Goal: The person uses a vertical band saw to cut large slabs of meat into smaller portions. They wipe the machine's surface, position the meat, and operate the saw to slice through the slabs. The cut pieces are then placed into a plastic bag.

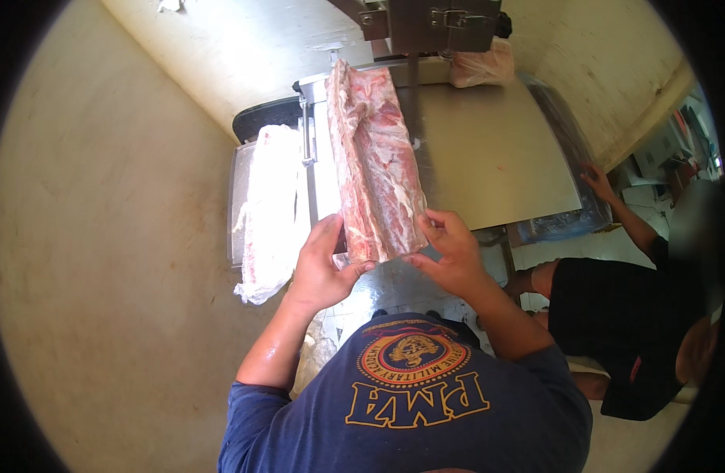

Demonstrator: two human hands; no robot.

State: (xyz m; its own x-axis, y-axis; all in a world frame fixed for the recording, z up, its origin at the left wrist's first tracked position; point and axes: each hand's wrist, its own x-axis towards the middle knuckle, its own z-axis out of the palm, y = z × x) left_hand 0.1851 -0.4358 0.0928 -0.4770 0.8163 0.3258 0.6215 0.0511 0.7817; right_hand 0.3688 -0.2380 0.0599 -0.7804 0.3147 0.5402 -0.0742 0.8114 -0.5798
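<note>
A long slab of raw bone-in meat (382,158), pink with white fat and a ridge along its left side, lies lengthwise on the steel table of what looks like a meat band saw. My left hand (323,264) grips its near left corner, the thumb along the near end. The near right corner is held by my right hand (451,256), thumb low and fingers at the side edge. The slab's far end reaches beside the saw's upright part (413,94). Its underside is hidden.
Left of the slab, a long piece in white plastic wrap (268,205) rests on a side tray. A plastic-wrapped pink piece (485,65) sits at the far right, beyond a broad steel plate (496,158). A dark metal housing (441,24) overhangs the back. At right, another person's hand (597,183) touches the table's edge.
</note>
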